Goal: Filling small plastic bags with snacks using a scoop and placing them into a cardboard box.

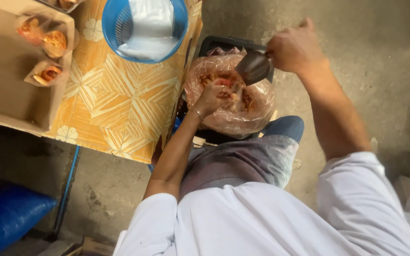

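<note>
Clear plastic forms the large bag (231, 97) that lines a dark crate (224, 43) on the concrete floor (357, 57), just beside the table edge and in front of the seated person's knees. Head view: the bag holds a reddish-orange food mass, and both hands work inside its open mouth. The right hand (294, 47) is clenched around the handle of a metal scoop (254, 66), whose bowl tilts down into the bag. The left hand (213, 96) sits low in the bag with fingers curled; it appears to grasp a small bag or a portion of food, but the pictures do not show which. Judged from this position, the step goes best when the scoop bowl stays directly above the left hand, close to it, so nothing drops onto the liner edge or the lap. The left hand should present a wide, steady opening, and the scoop should tip slowly rather than flick. To the person's left, a table (115, 104) with a yellow patterned cover carries a blue basket (112, 28) holding a stack of clear bags (150, 26). Beside it, a cardboard tray (5, 71) holds three filled packets (48, 45) of similar orange food, set close together along its near wall. A blue sack (10, 213) lies on the floor beneath the table, well apart from the work.
</note>
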